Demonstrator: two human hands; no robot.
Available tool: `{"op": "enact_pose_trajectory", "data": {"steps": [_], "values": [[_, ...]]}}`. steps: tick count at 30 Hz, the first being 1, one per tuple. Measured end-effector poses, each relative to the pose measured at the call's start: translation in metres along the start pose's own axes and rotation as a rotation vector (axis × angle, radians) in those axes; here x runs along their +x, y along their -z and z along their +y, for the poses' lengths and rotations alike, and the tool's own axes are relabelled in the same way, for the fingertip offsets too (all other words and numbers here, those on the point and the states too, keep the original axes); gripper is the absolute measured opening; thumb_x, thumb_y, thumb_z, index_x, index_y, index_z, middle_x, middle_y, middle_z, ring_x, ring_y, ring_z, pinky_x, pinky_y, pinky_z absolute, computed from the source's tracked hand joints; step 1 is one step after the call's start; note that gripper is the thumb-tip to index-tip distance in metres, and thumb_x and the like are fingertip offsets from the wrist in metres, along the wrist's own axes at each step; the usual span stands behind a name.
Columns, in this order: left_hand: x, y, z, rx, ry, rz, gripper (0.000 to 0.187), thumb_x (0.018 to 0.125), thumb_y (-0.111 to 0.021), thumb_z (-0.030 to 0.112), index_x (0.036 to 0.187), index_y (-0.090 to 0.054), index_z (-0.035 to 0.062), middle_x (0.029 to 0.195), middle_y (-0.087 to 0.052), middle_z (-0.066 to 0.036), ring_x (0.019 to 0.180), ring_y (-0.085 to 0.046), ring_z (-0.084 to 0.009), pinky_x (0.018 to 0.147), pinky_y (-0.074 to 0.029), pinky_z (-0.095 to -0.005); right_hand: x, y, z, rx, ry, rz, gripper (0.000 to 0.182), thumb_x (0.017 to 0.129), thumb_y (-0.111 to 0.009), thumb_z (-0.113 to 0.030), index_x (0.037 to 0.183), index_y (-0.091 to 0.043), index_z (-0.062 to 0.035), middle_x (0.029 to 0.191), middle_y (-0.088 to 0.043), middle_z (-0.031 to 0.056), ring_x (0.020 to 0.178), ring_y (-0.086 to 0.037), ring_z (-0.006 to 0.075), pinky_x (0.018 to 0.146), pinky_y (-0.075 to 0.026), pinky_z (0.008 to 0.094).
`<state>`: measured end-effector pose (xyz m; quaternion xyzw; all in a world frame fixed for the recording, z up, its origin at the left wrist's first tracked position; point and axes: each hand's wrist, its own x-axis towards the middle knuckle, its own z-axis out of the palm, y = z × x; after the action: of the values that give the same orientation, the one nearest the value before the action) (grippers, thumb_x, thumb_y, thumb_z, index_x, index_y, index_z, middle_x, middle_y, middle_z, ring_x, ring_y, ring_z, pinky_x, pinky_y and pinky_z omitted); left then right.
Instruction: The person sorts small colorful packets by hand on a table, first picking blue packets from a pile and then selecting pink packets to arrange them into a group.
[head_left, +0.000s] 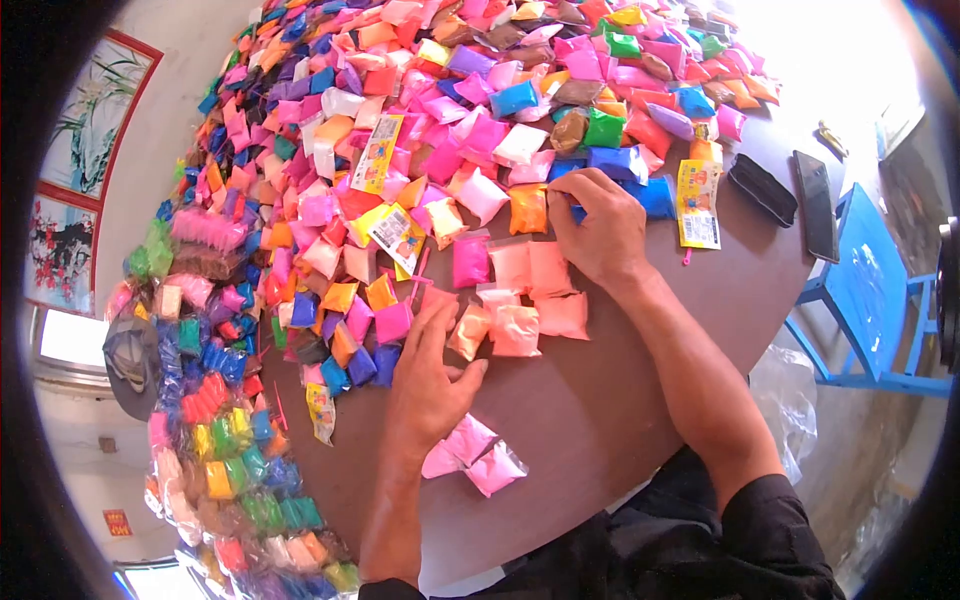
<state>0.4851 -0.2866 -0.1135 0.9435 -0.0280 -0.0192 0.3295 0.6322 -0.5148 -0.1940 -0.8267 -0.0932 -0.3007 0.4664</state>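
Note:
My left hand (432, 377) is open over the table, thumb apart from the fingers. Its fingertips rest by a peach packet (437, 299), partly covered. My right hand (603, 226) has thumb and index finger closed together beside an orange packet (528, 209); what they pinch, if anything, is hidden. Blue packets (655, 198) lie behind and beside that hand. Between my hands sits a group of soft salmon packets (515, 331), with a magenta packet (471, 260) at its upper left. Several pink packets (495, 468) lie nearer my body.
A huge heap of colourful packets (480, 110) covers the far and left parts of the brown table (600, 410). Yellow printed cards (698, 204) lie among them. At right are a black tray (762, 190), a dark phone-like slab (816, 205) and a blue chair (865, 280).

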Motion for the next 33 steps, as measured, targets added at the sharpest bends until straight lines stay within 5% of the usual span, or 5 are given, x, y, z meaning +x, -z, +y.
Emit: {"op": "enact_pose_trajectory", "data": {"steps": [9,21,27,33], "values": [[-0.004,-0.003,-0.007,-0.11,0.109,-0.02,0.071,0.083,-0.088,0.005,0.148,-0.058,0.0012,0.135,-0.066,-0.02,0.113,-0.073,-0.0268,0.083,-0.067,-0.0347,0.001,0.002,-0.002,-0.003,0.02,-0.008,0.007,0.094,-0.074,-0.011,0.1,-0.076,-0.0088,0.098,-0.076,0.0088,0.089,-0.076,0.0298,0.077,-0.06,0.0398],[-0.007,-0.008,-0.01,0.098,-0.071,0.004,0.058,0.085,-0.089,0.011,0.137,-0.066,0.0008,0.137,-0.068,-0.018,0.107,-0.075,-0.0262,0.081,-0.065,-0.0354,0.001,0.001,-0.001,0.014,0.013,-0.002,0.007,0.093,-0.074,-0.013,0.099,-0.076,-0.0099,0.098,-0.076,0.0098,0.09,-0.076,0.0327,0.077,-0.06,0.0434],[-0.012,-0.015,-0.023,0.297,-0.274,0.035,0.058,0.086,-0.087,0.015,0.137,-0.067,-0.0024,0.136,-0.068,-0.018,0.118,-0.07,-0.0329,0.097,-0.059,-0.0422,0.001,0.001,-0.001,0.011,0.008,-0.004,0.007,0.092,-0.074,-0.013,0.098,-0.076,-0.0099,0.098,-0.076,0.01,0.089,-0.076,0.0329,0.077,-0.06,0.0436],[-0.015,-0.011,-0.009,0.308,-0.269,-0.009,0.054,0.087,-0.082,0.009,0.137,-0.066,-0.0048,0.137,-0.063,-0.02,0.122,-0.064,-0.0384,0.107,-0.052,-0.0458,0.001,0.0,0.0,-0.002,0.008,0.001,0.007,0.092,-0.074,-0.014,0.098,-0.076,-0.0106,0.098,-0.076,0.0094,0.09,-0.076,0.0326,0.077,-0.061,0.0436]]}}
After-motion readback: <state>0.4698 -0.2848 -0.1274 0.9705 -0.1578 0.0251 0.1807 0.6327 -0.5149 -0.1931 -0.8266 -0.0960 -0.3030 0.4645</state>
